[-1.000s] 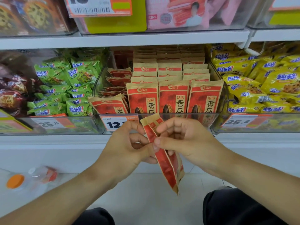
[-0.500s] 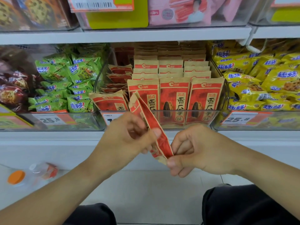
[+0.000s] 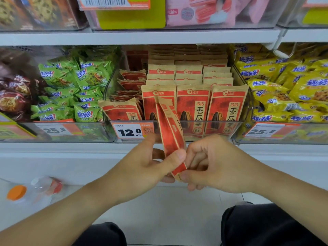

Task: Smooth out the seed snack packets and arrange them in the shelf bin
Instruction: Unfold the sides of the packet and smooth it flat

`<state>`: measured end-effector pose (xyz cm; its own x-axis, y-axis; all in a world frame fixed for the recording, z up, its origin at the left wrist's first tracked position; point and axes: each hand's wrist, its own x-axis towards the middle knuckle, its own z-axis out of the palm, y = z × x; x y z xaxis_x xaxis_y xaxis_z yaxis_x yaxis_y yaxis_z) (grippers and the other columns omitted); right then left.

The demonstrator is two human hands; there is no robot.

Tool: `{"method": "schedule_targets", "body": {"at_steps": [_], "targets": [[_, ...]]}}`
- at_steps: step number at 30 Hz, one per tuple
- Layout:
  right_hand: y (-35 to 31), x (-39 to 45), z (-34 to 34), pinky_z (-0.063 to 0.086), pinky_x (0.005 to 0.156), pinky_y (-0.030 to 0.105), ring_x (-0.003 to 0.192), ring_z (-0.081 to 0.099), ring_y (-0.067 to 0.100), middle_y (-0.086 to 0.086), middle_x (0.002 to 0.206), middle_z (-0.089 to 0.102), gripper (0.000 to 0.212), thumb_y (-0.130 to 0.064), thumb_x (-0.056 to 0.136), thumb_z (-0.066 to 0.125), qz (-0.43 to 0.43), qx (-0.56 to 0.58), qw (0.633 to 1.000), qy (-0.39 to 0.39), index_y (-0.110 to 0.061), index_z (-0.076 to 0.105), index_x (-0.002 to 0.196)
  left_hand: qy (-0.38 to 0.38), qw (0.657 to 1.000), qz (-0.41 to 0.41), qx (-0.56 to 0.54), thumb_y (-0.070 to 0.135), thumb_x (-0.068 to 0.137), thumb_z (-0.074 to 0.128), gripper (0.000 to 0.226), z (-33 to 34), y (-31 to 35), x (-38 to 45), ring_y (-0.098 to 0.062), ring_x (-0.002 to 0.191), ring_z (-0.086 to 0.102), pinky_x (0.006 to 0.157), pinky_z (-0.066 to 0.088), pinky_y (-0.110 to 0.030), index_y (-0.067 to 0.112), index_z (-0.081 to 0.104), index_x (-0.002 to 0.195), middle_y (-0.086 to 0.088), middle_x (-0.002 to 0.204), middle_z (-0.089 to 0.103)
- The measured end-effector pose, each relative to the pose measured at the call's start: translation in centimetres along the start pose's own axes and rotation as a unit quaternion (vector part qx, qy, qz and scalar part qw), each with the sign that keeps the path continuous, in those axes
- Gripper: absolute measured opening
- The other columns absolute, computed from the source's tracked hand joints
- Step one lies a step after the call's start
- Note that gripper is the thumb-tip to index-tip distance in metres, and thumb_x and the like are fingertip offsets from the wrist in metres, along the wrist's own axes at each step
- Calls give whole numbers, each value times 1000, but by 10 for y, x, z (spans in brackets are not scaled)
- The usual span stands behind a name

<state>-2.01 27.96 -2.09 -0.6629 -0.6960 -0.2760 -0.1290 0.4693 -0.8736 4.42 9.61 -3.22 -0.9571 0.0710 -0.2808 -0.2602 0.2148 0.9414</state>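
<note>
On the left, green snack bags [image 3: 78,89] fill one bin. The left hand [image 3: 142,167] pinches a red seed packet [image 3: 170,137] edge-on in front of the clear shelf bin [image 3: 179,129] of upright packets; the right hand [image 3: 216,164] pinches its lower end. Yellow bags [image 3: 287,93] lie to the right.

Red-and-kraft seed packets [image 3: 169,132], edge-on, before bin [image 3: 213,130]

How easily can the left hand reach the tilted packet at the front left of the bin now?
Probably not yet: the left hand and right hand both pinch the held packet. The tilted packet lies uncovered above the bin's front wall.
</note>
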Motion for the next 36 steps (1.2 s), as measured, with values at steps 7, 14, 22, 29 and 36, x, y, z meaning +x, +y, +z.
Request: {"method": "schedule_targets", "body": {"at_steps": [7, 14, 22, 29, 36], "targets": [[2, 5, 5, 59, 68, 30, 68, 71, 14, 0, 76, 74, 23, -23, 73, 89, -50, -33, 998, 24, -13, 70, 84, 33, 999, 27, 0, 16, 98, 55, 30, 3, -6, 4, -22, 91, 73, 86, 59, -42, 27, 56, 126, -8, 96, 75], [0, 9, -24, 61, 59, 32, 70, 71, 19, 4, 79, 73, 18, -26, 83, 76, -1, 5, 980, 197, -14, 65, 91, -16, 999, 26, 38, 7, 101, 47, 38, -13, -5, 7, -14, 103, 71, 87, 59, -36, 28, 51, 132, 4, 111, 75], [-2, 7, -35, 63, 69, 33, 81, 76, 23, 5, 88, 78, 14, -12, 91, 67, 11, 156, 973, 167, -7, 65, 103, -83, 995, 26, 39, 19, 96, 52, 35, -15, -6, 6, -16, 103, 71, 86, 59, -33, 27, 52, 130, 1, 112, 74], [-2, 6, -20, 60, 57, 29, 67, 72, 28, 14, 82, 76, 21, -16, 78, 78, -41, 118, 983, 137, -3, 66, 90, 114, 986, 122, 18, 27, 85, 59, 42, -8, -8, 15, -11, 96, 69, 82, 58, -26, 30, 51, 127, 8, 108, 72], [-2, 6, -12, 59, 54, 32, 60, 69, 28, 10, 76, 74, 29, -28, 67, 82, -95, 110, 984, 104, -8, 68, 83, 77, 991, 101, 35, 45, 71, 62, 56, 0, -5, 9, 14, 100, 61, 71, 50, -8, 46, 37, 121, 41, 104, 62]]}}
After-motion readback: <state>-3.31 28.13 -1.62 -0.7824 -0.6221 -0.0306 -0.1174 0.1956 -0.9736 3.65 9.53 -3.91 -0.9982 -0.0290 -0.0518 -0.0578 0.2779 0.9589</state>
